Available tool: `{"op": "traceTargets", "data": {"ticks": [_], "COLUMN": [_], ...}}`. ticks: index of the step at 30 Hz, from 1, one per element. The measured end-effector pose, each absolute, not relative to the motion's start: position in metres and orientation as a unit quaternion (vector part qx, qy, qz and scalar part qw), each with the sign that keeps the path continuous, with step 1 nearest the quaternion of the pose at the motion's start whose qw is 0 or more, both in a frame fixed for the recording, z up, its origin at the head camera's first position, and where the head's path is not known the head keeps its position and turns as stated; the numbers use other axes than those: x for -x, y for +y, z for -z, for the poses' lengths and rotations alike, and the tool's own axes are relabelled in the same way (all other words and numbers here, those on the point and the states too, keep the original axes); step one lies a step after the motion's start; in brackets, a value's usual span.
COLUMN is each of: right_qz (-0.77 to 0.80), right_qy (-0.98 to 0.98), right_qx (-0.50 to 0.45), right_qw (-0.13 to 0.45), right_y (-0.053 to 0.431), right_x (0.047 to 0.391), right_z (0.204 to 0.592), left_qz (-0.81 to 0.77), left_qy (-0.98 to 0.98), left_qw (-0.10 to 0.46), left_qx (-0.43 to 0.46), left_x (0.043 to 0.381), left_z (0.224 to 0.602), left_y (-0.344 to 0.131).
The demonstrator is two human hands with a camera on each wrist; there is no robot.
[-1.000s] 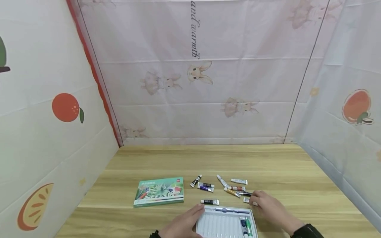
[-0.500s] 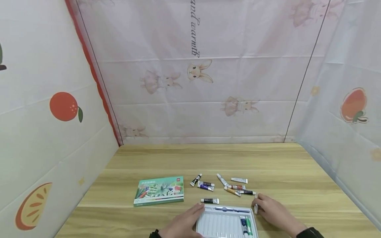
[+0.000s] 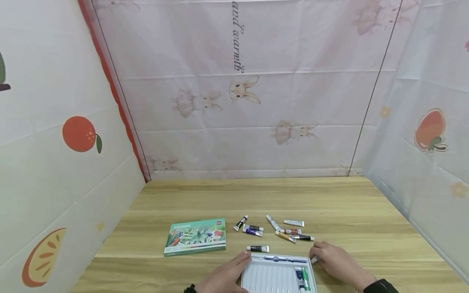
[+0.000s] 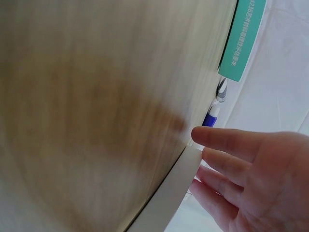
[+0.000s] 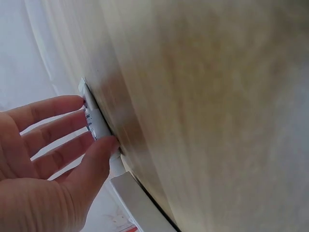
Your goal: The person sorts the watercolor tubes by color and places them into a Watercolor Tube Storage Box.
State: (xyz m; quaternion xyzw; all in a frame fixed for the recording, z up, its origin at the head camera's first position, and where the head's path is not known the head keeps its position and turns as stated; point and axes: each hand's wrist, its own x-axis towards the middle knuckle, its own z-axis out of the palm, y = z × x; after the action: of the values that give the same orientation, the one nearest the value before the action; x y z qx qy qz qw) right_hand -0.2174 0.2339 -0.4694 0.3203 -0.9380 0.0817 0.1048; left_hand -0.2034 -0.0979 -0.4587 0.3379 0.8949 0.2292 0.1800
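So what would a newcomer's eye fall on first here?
Probably the bright green box, lying left of the scattered tubes on the table. Next, perhaps, the white tray in the foreground, the left hand touching its left side. Then the right hand, pinching a white tube right of the tray.

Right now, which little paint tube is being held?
The white paint tube pinched in the right hand; all others lie ungripped on the light wooden table or in the white plastic tray.

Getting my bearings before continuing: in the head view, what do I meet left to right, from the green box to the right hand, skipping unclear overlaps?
Green box, diagonal black-labelled tube, purple tube, diagonal white tube, crosswise white tube, right hand pinching a pale tube.
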Motion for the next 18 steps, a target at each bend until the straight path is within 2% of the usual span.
{"op": "traceTargets", "data": {"ticks": [5, 12, 18], "right_qz": [-0.083, -0.098, -0.115], "right_qy": [-0.939, -0.933, -0.899], "right_qx": [-0.318, -0.325, -0.376], "right_qw": [0.106, 0.122, 0.19], "right_y": [0.235, 0.233, 0.224], "right_x": [0.217, 0.213, 0.207], "right_z": [0.469, 0.46, 0.449], "left_qz": [-0.243, -0.22, -0.238], "left_qy": [0.894, 0.896, 0.895], "left_qw": [0.197, 0.17, 0.187], "left_qx": [-0.321, -0.346, -0.327], "left_x": [0.204, 0.202, 0.204], "left_z": [0.46, 0.46, 0.462], "left_y": [-0.097, -0.099, -0.098]}}
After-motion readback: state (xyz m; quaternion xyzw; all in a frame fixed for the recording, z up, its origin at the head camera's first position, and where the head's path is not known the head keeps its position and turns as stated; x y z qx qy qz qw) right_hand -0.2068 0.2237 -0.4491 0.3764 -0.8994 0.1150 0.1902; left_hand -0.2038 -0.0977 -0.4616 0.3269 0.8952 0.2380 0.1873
